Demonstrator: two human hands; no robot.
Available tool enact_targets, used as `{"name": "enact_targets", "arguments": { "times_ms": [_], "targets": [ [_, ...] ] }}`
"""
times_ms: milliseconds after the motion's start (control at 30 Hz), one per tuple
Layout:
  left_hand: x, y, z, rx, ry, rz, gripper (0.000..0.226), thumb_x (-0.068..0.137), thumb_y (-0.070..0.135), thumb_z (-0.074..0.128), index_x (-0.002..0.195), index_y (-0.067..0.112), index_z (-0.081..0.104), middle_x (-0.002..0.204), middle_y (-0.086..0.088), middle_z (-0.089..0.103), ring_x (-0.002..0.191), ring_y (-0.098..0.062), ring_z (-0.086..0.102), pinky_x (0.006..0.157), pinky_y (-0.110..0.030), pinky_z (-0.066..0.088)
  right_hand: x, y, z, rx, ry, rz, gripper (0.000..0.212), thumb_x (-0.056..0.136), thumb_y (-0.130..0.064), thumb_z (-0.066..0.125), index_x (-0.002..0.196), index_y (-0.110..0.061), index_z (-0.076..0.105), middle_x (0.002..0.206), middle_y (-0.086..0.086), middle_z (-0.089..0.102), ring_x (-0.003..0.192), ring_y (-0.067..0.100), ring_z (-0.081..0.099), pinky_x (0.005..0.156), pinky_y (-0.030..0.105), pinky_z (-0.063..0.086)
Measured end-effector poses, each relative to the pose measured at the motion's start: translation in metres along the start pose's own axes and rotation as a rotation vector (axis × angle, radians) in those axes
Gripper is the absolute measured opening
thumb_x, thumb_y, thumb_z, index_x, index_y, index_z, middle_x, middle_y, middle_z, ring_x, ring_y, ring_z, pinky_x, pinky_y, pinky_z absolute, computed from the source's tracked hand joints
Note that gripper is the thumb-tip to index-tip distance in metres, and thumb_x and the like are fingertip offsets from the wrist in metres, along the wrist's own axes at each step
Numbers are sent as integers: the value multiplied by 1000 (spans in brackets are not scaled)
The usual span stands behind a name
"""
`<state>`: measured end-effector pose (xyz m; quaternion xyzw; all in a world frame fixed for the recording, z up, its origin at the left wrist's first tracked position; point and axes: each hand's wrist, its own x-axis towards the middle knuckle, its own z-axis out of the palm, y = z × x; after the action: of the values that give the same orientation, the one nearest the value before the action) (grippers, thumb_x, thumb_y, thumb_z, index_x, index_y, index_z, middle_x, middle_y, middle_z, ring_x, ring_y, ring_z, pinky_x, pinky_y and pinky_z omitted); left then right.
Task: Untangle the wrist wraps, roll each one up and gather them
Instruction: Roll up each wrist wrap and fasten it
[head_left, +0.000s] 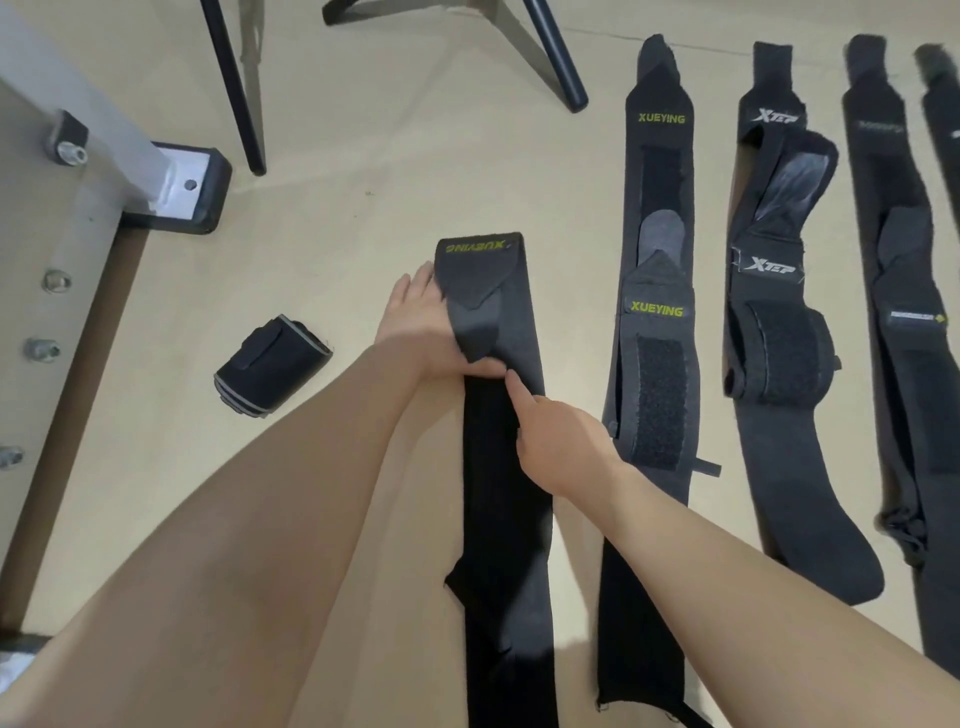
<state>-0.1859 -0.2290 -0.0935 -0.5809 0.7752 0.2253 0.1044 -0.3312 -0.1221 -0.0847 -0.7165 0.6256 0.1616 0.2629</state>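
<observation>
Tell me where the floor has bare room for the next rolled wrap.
Bare floor lies around the rolled wrap, between the metal foot and the left hand. Right of the held wrap, flat wraps crowd closely.

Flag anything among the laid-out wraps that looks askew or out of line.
The XTEP wrap stands out: it lies crumpled and folded over itself, while the XUEYING wrap beside it lies flat and straight.

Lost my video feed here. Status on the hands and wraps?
Left hand grips folded end of black XUEYING wrap. Right hand presses it. One rolled black wrap done. Nothing in the way.
</observation>
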Motion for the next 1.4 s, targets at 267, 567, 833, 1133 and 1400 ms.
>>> {"name": "enact_targets", "arguments": {
  "times_ms": [267, 567, 833, 1133, 1400],
  "targets": [
    [35, 9, -20, -232, 160, 71, 71, 95, 21, 44, 151, 19, 0, 157, -6, 14, 144, -25, 13, 116, -35, 15, 3, 2, -9, 176, -77, 74, 70, 95, -8, 37, 151, -25, 0, 82, 5, 53, 72, 25, 52, 62, 33, 42],
    [-13, 8, 6, 42, 138, 273, 61, 92, 35, 49, 145, 9, 31, 154, -9, 25, 140, -30, 24, 114, -41, 23, -5, 4, -7, 262, -75, 52, 69, 96, -19, 41, 151, -26, 2, 108, 10, 62, 89, 27, 60, 71, 36, 49],
    [-118, 34, 78, 87, 84, 389, 57, 82, 47, 41, 117, 7, 62, 126, -14, 58, 114, -32, 57, 91, -40, 49, -7, 4, 3, 75, 121, 61, 68, 92, -4, 40, 151, -15, 8, 123, 10, 51, 108, 26, 44, 83, 33, 41],
    [-29, 40, 44, 312, -80, 236, 109, 76, 74, 50, 151, 15, -4, 159, -1, -11, 146, -22, -4, 116, -41, 7, -26, 36, 2, 243, 409, -137, 51, 73, 13, 48, 121, -1, 59, 125, 15, 57, 119, 38, 49, 90, 48, 45],
    [-42, 65, 44, 331, 480, 511, 27, 59, 18, 77, 82, 11, 66, 82, -7, 62, 70, -27, 60, 55, -28, 41, -95, 47, 50, 59, 240, -341, 21, 68, -4, 71, 86, -11, 65, 77, 4, 59, 65, 24, 57, 55, 30, 47]
  ]
}}
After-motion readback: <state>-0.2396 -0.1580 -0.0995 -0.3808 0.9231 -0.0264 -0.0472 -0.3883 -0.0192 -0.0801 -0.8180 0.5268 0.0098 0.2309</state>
